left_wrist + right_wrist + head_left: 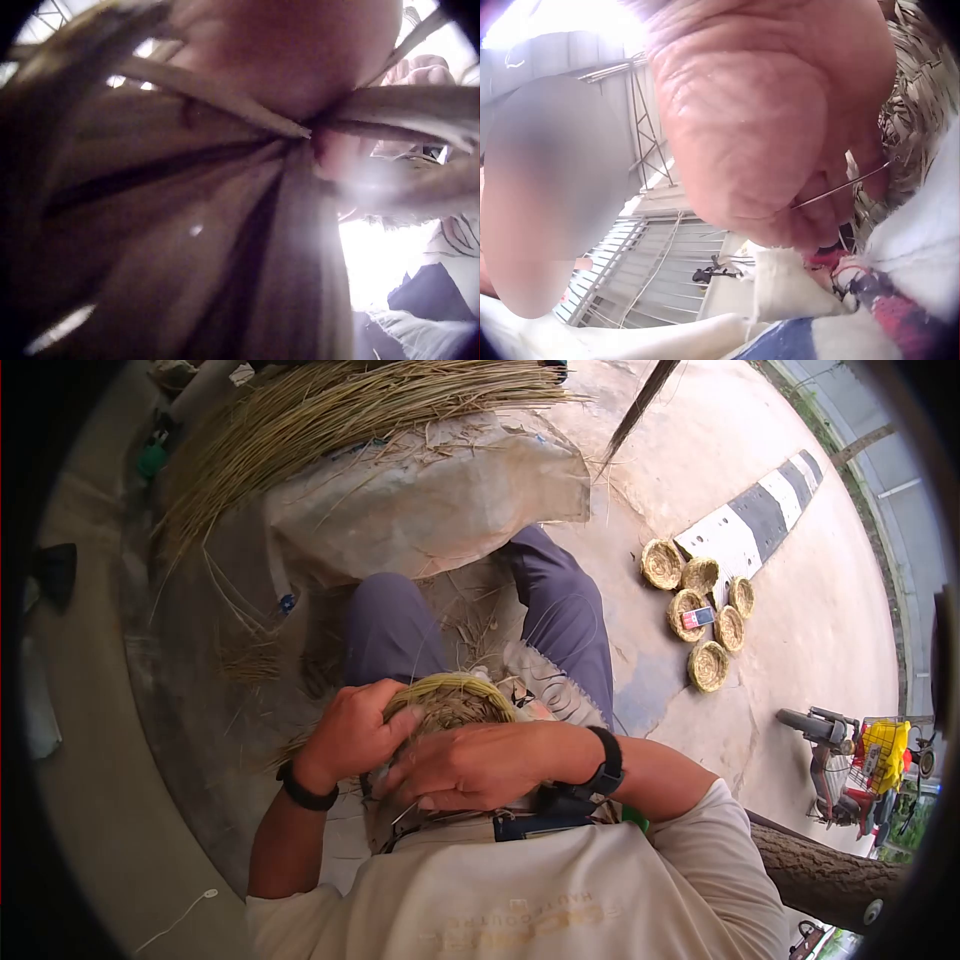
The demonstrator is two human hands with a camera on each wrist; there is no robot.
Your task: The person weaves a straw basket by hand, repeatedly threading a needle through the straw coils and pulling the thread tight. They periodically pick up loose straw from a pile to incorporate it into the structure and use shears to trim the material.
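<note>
In the head view a part-made straw basket with a coiled rim lies in the lap. My left hand grips its left side, the thumb reaching over the rim toward the inside. Across the near side lies my right hand, its fingers bent toward the basket. The right wrist view has a thin metal needle sticking out from the curled fingers of that hand, beside the woven straw wall. Blurred straw strands fan out close to the left wrist camera and hide much of the left hand.
A large straw bundle lies on a plastic sheet beyond the knees. At right several finished baskets stand by a black-and-white striped board, one holding a small red-and-dark box. A scooter and a trunk are farther right.
</note>
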